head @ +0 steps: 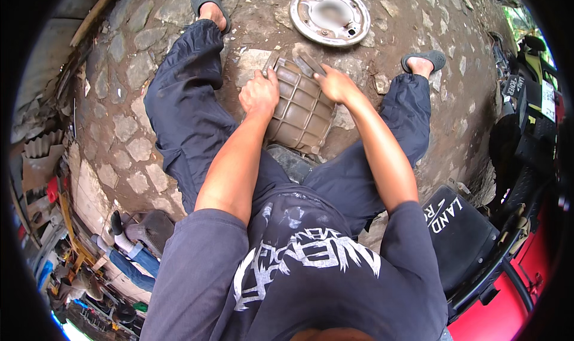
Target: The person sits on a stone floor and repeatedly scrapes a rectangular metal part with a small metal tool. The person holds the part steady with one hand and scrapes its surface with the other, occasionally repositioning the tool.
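Observation:
Between my legs stands a brown, dirt-coated metal housing point(299, 110) with a grid of raised ribs, its far end open to the flange edge. My left hand point(261, 89) grips the upper left edge of this housing. In my right hand point(336, 84) is a flat metal hand tool point(309, 65), slanted across the housing's upper right edge. The exact kind of tool cannot be told, and my fingers cover its near end. Under the housing's near end, a dark support point(289, 160) is partly hidden by my legs.
A round metal wheel disc point(299, 29) lies on the stone-set dirt ground point(139, 148) beyond the housing. Right of me is a vehicle with a black mud flap point(464, 238). At left are another person's legs point(139, 262) and cluttered scrap point(89, 291).

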`<action>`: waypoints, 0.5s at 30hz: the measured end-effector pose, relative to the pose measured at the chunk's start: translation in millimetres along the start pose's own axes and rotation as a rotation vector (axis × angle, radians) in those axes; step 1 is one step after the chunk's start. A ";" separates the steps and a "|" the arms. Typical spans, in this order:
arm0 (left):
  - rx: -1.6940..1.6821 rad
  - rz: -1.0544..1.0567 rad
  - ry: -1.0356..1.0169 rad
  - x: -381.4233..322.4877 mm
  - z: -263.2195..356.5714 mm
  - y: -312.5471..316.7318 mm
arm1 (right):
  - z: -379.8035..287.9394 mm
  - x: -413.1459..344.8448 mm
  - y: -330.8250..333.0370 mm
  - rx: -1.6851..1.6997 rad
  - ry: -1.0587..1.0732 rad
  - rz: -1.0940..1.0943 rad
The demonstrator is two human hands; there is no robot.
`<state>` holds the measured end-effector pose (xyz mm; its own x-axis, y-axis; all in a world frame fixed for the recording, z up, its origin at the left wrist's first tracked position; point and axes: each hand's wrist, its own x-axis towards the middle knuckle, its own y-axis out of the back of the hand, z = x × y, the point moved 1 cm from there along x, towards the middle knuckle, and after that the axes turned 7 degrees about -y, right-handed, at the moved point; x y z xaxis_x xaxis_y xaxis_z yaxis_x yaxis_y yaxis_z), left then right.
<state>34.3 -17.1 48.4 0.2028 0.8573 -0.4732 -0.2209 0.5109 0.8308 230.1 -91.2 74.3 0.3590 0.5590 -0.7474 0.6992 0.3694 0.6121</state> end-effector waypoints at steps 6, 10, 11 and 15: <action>0.000 0.021 -0.026 6.1 -0.6 -8.6 | 4.6 49.6 -0.7 -0.108 0.040 0.039; -0.017 0.012 -0.001 2.1 -4.7 -4.6 | 3.8 -44.4 28.6 0.084 0.046 -0.087; -0.025 0.010 0.000 0.0 -4.0 -5.1 | 11.9 -54.6 28.2 0.050 0.098 -0.028; -0.021 0.017 -0.015 -2.2 -4.6 1.3 | 5.2 -37.3 18.2 -0.004 0.085 -0.046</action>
<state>29.2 -18.1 49.2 0.2136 0.8647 -0.4546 -0.2444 0.4979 0.8321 232.6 -109.2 112.0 0.2727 0.6027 -0.7499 0.7113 0.3985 0.5790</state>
